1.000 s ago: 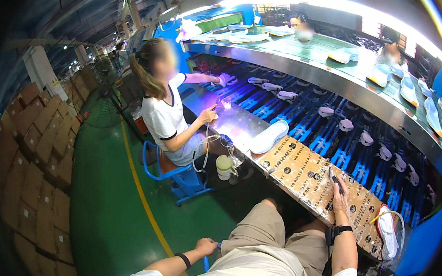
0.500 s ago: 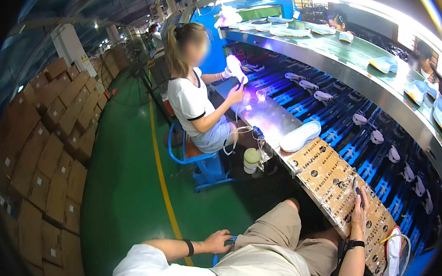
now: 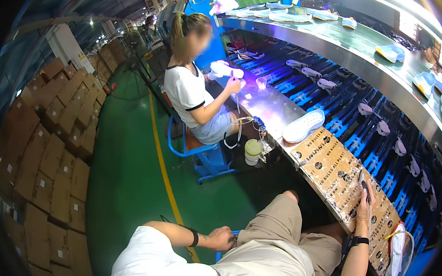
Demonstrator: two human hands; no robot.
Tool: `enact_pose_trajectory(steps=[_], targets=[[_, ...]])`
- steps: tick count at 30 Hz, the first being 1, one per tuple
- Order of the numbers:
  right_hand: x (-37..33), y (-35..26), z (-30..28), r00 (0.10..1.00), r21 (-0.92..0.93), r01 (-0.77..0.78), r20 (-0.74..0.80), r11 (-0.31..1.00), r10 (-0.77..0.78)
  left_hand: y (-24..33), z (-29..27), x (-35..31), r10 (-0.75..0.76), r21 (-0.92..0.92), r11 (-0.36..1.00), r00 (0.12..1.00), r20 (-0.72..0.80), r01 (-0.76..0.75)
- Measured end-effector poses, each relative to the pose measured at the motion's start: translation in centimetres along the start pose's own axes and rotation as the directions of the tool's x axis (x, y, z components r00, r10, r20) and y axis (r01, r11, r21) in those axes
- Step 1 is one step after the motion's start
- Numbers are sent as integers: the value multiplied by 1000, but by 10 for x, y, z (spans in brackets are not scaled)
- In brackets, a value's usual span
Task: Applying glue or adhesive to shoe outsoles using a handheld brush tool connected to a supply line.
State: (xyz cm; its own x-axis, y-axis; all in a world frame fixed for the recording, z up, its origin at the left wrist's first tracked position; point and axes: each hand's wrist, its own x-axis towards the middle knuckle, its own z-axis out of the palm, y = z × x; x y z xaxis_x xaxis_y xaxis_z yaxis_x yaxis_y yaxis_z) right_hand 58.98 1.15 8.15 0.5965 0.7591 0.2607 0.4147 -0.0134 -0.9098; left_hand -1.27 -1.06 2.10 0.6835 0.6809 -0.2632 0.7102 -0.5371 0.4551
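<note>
My right hand (image 3: 363, 210) rests on the cardboard-covered end of the bench (image 3: 331, 174), closed around a slim dark-handled tool (image 3: 365, 189) with a thin pale end. My left hand (image 3: 221, 238) is down by my thigh, its fingers curled at the blue tubular frame of my seat (image 3: 235, 233); the fingertips are partly hidden. Past my right hand, a pale blue-white shoe sole (image 3: 304, 126) lies across the cardboard's far edge. Nearer me, a white shoe (image 3: 397, 251) with a red edge stands beside a thin clear hose.
A co-worker (image 3: 192, 94) on a blue chair holds a white shoe (image 3: 221, 70) under purple light. A clear cup (image 3: 261, 83) and a pale green-lidded container (image 3: 253, 148) are near them. Shoe parts lie on a blue-barred conveyor (image 3: 347, 111) and upper belt (image 3: 363, 43). Cartons (image 3: 45, 186) line the left.
The co-worker has lowered the white shoe toward the bench and bent their head. My view has shifted slightly; both my hands stay in about the same places.
</note>
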Motion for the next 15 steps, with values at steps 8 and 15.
enact_pose_trajectory(steps=[8, 15], targets=[[2, 13, 1, 999, 55, 25, -48, 998, -22, -2, -2, 4, -29, 60, 998, 998, 57, 25], [0, -7, 2, 999, 3, 6, -40, 1000, -6, -2, 2, 3, -38, 41, 999, 998, 45, 37]])
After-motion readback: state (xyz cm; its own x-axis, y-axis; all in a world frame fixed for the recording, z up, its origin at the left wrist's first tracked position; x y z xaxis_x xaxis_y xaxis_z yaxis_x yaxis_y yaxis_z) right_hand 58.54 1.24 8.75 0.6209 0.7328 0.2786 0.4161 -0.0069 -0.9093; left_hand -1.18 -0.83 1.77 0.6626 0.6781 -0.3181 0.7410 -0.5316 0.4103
